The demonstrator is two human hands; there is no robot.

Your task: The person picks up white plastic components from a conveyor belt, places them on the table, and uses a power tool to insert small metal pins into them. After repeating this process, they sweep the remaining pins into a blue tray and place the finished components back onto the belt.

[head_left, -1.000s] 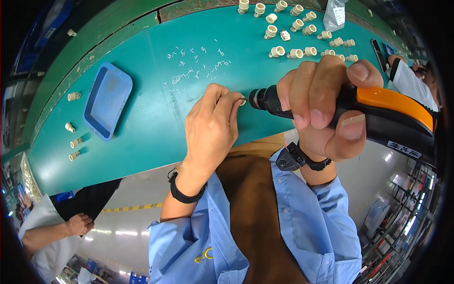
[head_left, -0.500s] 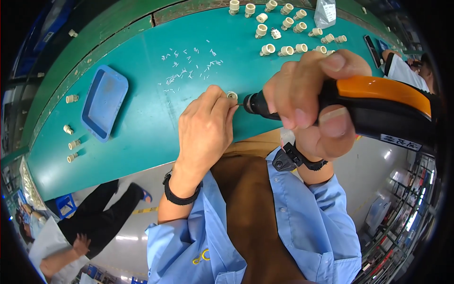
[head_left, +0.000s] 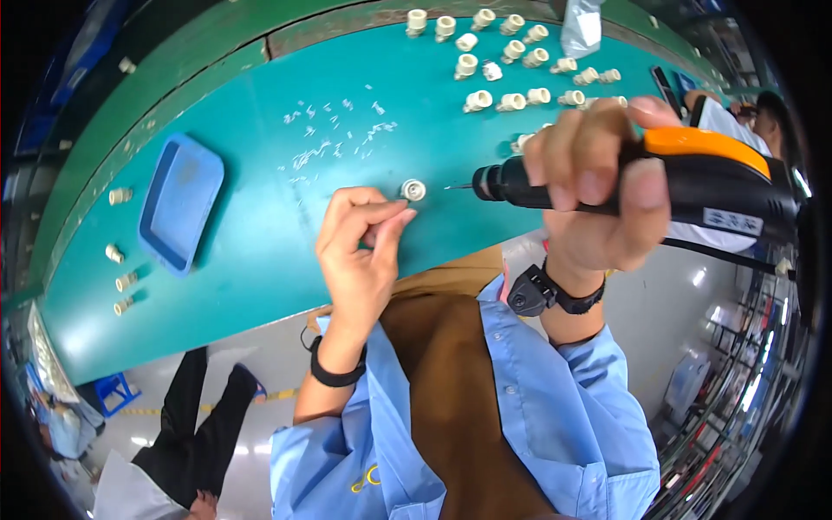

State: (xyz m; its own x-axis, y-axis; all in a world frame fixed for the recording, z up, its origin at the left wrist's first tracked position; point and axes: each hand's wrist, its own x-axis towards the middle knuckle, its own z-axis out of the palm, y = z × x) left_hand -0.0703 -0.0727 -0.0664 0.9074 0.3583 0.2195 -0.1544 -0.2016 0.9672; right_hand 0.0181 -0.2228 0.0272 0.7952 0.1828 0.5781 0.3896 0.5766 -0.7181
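Observation:
My left hand [head_left: 360,247] is pinched, thumb and forefinger together at the near edge of a small round cream socket [head_left: 413,190], whose open end faces up and shows metal inside. The fingertips hide where they grip it. In my right hand [head_left: 598,178] is a black and orange electric screwdriver [head_left: 719,186], held level with its thin bit [head_left: 462,187] pointing left at the socket. A small gap separates the bit's tip from the socket. Something small and pale shows at the tip, too fine to name.
Small silvery pins or screws [head_left: 334,149] lie scattered beyond my left hand. A blue tray [head_left: 180,205] sits at the left, with several cream sockets [head_left: 126,282] beside it. More sockets [head_left: 513,102] stand in rows at the far right near a plastic bag [head_left: 581,30]. Other people are nearby.
The screwdriver has drawn back to the right, away from the socket. My left hand has shifted slightly down and left, its fingers uncovering more of the socket. The whole view has shifted a little.

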